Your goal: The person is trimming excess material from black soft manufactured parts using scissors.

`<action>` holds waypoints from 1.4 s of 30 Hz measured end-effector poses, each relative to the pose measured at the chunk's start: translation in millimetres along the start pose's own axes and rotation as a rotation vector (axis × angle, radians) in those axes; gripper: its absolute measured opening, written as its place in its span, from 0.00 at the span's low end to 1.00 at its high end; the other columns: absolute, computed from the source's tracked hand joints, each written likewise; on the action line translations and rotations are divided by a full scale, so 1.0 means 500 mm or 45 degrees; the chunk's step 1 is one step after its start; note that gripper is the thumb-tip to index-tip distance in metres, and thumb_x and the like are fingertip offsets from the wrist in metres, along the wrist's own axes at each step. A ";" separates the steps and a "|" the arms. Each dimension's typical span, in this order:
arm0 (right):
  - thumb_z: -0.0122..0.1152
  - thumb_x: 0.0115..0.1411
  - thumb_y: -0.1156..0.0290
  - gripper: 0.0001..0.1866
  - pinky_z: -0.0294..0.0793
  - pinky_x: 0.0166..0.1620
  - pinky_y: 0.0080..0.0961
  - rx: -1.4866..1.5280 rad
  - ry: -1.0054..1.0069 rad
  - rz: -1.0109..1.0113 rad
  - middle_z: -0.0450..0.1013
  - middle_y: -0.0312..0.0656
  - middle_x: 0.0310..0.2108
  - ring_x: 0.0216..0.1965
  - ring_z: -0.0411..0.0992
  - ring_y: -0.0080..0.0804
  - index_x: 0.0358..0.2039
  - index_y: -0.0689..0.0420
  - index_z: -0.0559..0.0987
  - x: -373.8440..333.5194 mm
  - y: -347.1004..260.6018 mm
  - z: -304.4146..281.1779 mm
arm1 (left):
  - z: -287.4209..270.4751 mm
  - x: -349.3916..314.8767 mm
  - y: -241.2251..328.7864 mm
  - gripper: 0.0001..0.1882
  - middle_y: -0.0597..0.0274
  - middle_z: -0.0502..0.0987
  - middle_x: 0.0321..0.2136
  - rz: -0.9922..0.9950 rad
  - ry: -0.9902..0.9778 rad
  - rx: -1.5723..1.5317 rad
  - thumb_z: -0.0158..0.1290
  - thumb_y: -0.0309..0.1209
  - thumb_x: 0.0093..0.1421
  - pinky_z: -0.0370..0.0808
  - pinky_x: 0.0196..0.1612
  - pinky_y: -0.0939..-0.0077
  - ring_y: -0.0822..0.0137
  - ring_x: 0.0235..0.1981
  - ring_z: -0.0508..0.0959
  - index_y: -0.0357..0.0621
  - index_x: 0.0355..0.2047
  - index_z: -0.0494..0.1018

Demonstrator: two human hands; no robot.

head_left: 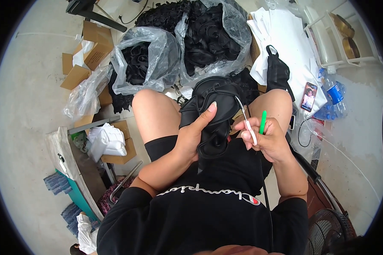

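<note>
My left hand [195, 131] grips a bundle of smooth black fabric pieces [217, 104] above my lap, its thumb pressed on top. The pieces have curved, cup-like shapes and narrow bands; the fingers beneath are hidden. Just right of the bundle, my right hand [266, 138] is closed round slim scissors [251, 131] with a pale handle. Their thin metal tip points up and left, touching or very near the bundle's right edge. A green stick-like part [263, 121] rises from the same hand; whether it belongs to the scissors I cannot tell.
Clear plastic bags [168, 53] full of black fabric pieces stand beyond my knees. White sheets [281, 32] at the far right carry a black strapped item [278, 70] and a lit phone [309, 97]. Bottles [336, 93], a cardboard box [98, 44] and a fan [327, 229] are around me.
</note>
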State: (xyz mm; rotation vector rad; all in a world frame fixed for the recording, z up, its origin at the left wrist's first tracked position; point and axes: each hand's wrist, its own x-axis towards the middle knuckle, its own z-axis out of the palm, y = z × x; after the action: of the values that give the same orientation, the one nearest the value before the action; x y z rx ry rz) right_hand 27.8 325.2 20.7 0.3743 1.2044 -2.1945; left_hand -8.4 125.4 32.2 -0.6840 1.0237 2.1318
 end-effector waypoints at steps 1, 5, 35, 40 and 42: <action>0.65 0.55 0.73 0.13 0.53 0.18 0.08 -0.017 -0.013 -0.007 0.72 0.35 0.20 0.18 0.67 0.14 0.40 0.65 0.78 -0.001 -0.004 0.001 | 0.003 -0.002 0.004 0.20 0.56 0.79 0.36 0.034 0.017 0.042 0.54 0.41 0.61 0.80 0.32 0.76 0.69 0.31 0.80 0.37 0.46 0.72; 0.65 0.55 0.73 0.13 0.56 0.20 0.07 -0.072 -0.045 -0.002 0.73 0.34 0.21 0.19 0.68 0.15 0.40 0.64 0.79 -0.006 -0.009 -0.002 | -0.012 -0.006 0.019 0.19 0.56 0.79 0.35 -0.056 -0.001 0.083 0.53 0.40 0.61 0.80 0.32 0.76 0.69 0.31 0.80 0.37 0.46 0.72; 0.62 0.59 0.69 0.13 0.45 0.15 0.10 0.177 -0.067 0.090 0.69 0.35 0.17 0.12 0.56 0.10 0.40 0.65 0.78 -0.007 0.000 0.014 | -0.015 -0.009 0.007 0.22 0.52 0.77 0.42 0.045 -0.020 0.080 0.46 0.42 0.65 0.80 0.41 0.73 0.66 0.38 0.80 0.36 0.51 0.67; 0.62 0.59 0.69 0.13 0.45 0.15 0.10 0.191 -0.062 0.109 0.69 0.35 0.17 0.12 0.56 0.10 0.40 0.65 0.78 -0.003 -0.007 0.020 | -0.014 -0.008 0.005 0.23 0.52 0.77 0.42 0.059 -0.034 0.081 0.46 0.42 0.65 0.80 0.41 0.73 0.65 0.38 0.80 0.36 0.51 0.67; 0.62 0.59 0.69 0.13 0.45 0.15 0.10 0.178 -0.054 0.112 0.69 0.35 0.17 0.12 0.56 0.10 0.40 0.65 0.78 -0.001 -0.007 0.022 | -0.015 -0.009 0.006 0.23 0.52 0.77 0.42 0.060 -0.038 0.080 0.46 0.42 0.65 0.80 0.41 0.73 0.65 0.38 0.80 0.36 0.51 0.67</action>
State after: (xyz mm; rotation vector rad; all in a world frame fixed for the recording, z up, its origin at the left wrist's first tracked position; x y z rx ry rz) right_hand 26.5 317.7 29.1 0.4275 0.9960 -2.2056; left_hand -6.6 116.5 32.4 -0.6019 1.0956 2.1343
